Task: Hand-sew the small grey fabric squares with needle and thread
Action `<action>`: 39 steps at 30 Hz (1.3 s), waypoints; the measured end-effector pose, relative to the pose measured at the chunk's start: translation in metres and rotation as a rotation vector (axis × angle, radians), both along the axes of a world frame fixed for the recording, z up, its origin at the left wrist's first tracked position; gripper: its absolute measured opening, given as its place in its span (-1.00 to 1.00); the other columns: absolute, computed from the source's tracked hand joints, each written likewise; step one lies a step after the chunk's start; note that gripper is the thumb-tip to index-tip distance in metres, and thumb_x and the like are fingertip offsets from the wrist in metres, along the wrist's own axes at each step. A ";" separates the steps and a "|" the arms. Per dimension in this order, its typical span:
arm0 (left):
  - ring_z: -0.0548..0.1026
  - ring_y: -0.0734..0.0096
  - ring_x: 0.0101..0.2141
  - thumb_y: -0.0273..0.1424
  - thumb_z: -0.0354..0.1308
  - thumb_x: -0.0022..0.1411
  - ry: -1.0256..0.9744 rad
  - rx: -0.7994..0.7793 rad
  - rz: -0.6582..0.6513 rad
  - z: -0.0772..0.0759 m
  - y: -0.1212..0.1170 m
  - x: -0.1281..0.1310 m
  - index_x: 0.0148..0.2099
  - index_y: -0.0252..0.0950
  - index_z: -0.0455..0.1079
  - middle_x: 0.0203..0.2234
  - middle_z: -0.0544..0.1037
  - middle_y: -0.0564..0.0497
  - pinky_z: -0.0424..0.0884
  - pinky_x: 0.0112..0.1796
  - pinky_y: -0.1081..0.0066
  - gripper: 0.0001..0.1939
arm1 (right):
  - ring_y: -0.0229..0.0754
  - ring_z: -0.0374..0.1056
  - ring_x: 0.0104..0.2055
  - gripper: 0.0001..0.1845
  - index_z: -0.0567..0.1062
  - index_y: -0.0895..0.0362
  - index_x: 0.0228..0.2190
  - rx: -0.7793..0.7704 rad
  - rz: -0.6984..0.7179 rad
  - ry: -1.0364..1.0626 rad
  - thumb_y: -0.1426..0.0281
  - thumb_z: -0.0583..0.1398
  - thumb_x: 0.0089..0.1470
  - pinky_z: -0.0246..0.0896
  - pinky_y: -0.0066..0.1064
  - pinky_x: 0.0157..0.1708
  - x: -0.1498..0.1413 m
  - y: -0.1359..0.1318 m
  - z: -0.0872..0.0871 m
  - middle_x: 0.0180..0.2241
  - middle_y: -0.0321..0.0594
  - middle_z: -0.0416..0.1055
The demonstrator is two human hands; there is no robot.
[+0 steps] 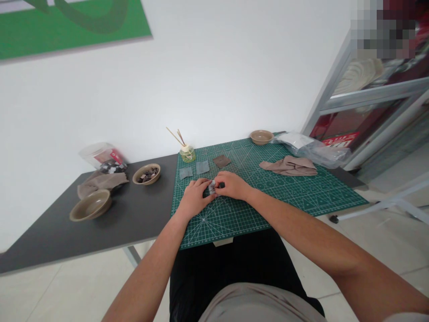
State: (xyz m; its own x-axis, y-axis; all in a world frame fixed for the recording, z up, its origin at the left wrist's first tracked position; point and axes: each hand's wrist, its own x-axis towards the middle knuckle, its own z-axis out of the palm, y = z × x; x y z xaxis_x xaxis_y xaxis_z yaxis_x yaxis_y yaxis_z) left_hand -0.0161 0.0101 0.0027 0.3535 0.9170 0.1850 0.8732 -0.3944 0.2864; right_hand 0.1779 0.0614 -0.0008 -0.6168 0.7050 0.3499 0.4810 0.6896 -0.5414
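No legible txt: jar label, mat nos., red sign all blurred

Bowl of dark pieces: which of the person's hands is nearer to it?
Left. The left hand is to the right of the bowl of dark pieces, over the green mat; the right hand is farther right, beyond the left.

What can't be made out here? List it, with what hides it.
Head view:
- Small item: full shape covered by fingers of left hand and right hand.
- Pieces in the left-side bowl: too small to identify.
- Tub label: blurred.
- Green sign: cut off by the picture's top and left edges.
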 end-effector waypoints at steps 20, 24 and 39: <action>0.36 0.15 -0.02 -0.08 0.12 0.26 -0.004 -0.011 0.009 0.001 -0.001 0.001 0.20 -0.17 0.36 0.10 0.43 -0.05 0.31 0.03 0.14 -0.48 | -0.24 0.26 -0.31 -0.87 0.47 0.14 -0.53 -0.007 -0.063 -0.012 0.45 0.31 -0.02 0.07 -0.42 -0.26 0.000 0.001 -0.001 -0.42 -0.32 0.29; 0.36 0.13 -0.01 -0.04 0.10 0.26 -0.010 -0.008 0.013 0.000 0.000 0.001 0.20 -0.16 0.36 0.10 0.43 -0.05 0.31 0.04 0.13 -0.46 | -0.19 0.29 -0.23 -0.88 0.51 0.14 -0.50 0.004 -0.049 -0.022 0.42 0.29 0.06 0.09 -0.37 -0.16 0.000 0.003 -0.001 -0.39 -0.27 0.37; 0.36 0.14 -0.02 -0.06 0.11 0.26 -0.001 -0.013 0.011 0.000 -0.001 0.001 0.21 -0.16 0.34 0.11 0.42 -0.05 0.31 0.03 0.14 -0.46 | -0.21 0.27 -0.25 -0.88 0.48 0.15 -0.50 0.003 -0.079 -0.036 0.43 0.29 0.04 0.08 -0.40 -0.21 0.000 0.002 0.001 -0.40 -0.29 0.32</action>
State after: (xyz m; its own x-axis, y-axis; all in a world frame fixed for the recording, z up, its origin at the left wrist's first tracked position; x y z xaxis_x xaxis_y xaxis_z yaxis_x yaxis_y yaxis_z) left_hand -0.0153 0.0095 0.0030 0.3428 0.9232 0.1735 0.8774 -0.3807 0.2919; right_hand 0.1778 0.0633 0.0000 -0.5713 0.7512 0.3307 0.5531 0.6500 -0.5211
